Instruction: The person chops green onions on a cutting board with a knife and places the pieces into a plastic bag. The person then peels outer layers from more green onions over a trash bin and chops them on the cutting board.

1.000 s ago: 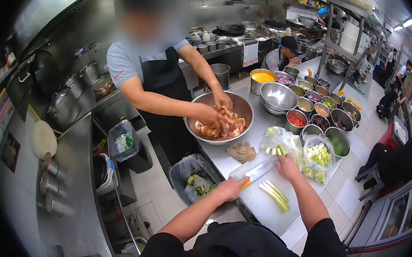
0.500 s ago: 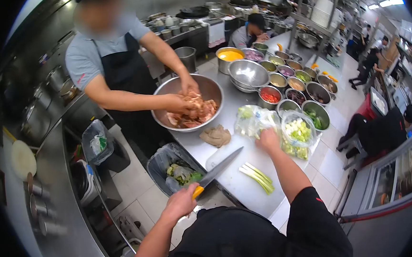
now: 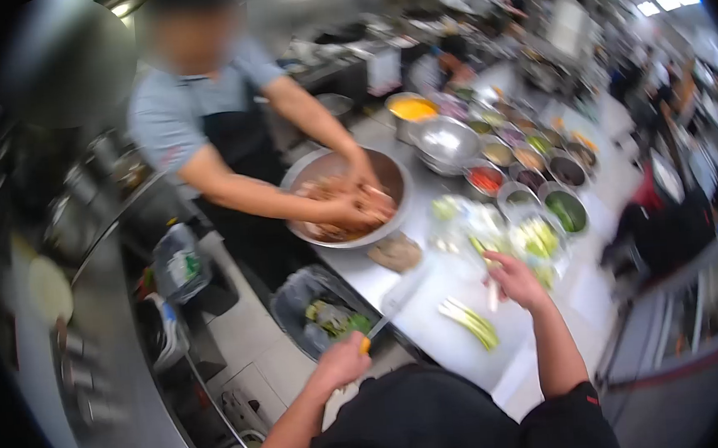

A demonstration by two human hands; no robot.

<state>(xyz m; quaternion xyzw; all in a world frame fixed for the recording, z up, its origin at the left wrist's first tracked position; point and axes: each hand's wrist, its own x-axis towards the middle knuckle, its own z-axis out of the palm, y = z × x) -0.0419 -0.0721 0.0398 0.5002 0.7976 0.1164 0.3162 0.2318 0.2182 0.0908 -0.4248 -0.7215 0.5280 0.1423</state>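
Note:
My left hand (image 3: pixel 344 361) is closed round the yellow handle of a large knife (image 3: pixel 397 298), whose blade points up and to the right near the board's left edge. Held in my right hand (image 3: pixel 516 279) is a slim green-and-white stalk (image 3: pixel 492 295), partly covered by the fingers and blurred. Several similar stalks (image 3: pixel 471 323) lie side by side on the white cutting board (image 3: pixel 439 345), between my two hands. Just beyond my right hand are clear plastic bags of cut pale green vegetable (image 3: pixel 537 241).
Across the corner, a co-worker (image 3: pixel 218 109) has both hands in a big steel bowl (image 3: pixel 399 171) of raw meat. A crumpled brown cloth (image 3: pixel 395 253) lies beside it. Steel containers of ingredients (image 3: pixel 484 179) crowd the far table. A lined waste bin (image 3: pixel 294 312) stands below the left edge.
My right hand has drawn back from the bags and now has a stalk in it. The knife stays in my left hand, its blade still pointing up and right. The view has shifted and blurred.

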